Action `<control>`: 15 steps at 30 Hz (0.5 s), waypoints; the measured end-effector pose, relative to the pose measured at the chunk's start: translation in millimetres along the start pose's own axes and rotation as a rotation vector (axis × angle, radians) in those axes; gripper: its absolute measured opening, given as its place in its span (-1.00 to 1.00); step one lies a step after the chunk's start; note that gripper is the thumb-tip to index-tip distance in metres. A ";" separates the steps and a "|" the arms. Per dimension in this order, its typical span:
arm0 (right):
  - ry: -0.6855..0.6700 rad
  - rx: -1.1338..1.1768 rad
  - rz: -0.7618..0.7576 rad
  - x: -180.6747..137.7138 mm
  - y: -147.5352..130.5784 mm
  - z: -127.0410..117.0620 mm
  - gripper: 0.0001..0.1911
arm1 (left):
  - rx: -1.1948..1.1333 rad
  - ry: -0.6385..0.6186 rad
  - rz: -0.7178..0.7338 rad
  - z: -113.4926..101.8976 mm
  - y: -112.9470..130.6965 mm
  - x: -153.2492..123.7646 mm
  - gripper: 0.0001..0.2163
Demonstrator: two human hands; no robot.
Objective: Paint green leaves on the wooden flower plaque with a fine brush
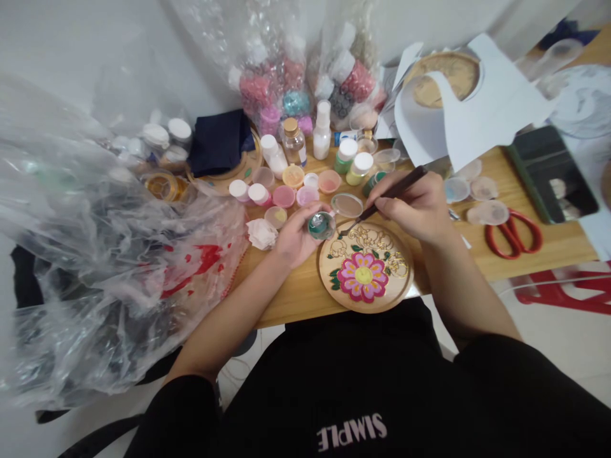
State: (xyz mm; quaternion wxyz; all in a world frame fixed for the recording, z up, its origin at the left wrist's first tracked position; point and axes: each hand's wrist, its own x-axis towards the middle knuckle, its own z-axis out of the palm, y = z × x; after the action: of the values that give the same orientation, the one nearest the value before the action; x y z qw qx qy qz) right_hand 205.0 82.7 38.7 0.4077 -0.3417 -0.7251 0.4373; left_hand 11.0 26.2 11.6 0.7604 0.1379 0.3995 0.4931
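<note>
In my left hand (293, 240) is a small clear cup of green paint (319, 224), held at the upper left rim of a round wooden plate (329, 280). My right hand (414, 207) grips a dark-handled tool with a thin metal tip (398, 186); its tip points down at the plate's upper left part. I cannot tell whether the tip touches the wood. The plate bears a pink flower (363, 276) with a yellow centre, dark green leaves and gold outlines, some of them unfilled.
Several small paint cups and jars (284, 196) stand behind the plate. A crumpled tissue (262, 233) lies left of my left hand. Red-handled scissors (513, 235) and a phone (554, 175) lie to the right. Plastic bags (143, 280) crowd the left; paper sheets (470, 121) lie behind.
</note>
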 end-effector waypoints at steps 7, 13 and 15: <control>0.002 0.010 0.009 -0.3 0.2 -1.4 -0.88 | 0.002 0.001 0.009 -0.6 -0.1 0.2 -0.73; 0.008 0.000 0.024 -0.1 -0.7 -1.1 -0.91 | -0.014 0.018 -0.015 1.2 0.8 -0.1 -0.74; 0.020 -0.004 0.029 0.0 -1.0 -0.8 -0.91 | -0.012 0.012 -0.010 0.6 0.8 -0.1 -0.74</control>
State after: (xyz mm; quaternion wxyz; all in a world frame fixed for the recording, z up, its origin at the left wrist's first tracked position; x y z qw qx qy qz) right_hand 205.6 82.6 39.8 0.4079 -0.3573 -0.7169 0.4383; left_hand 10.9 26.6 12.5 0.7612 0.1283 0.4018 0.4926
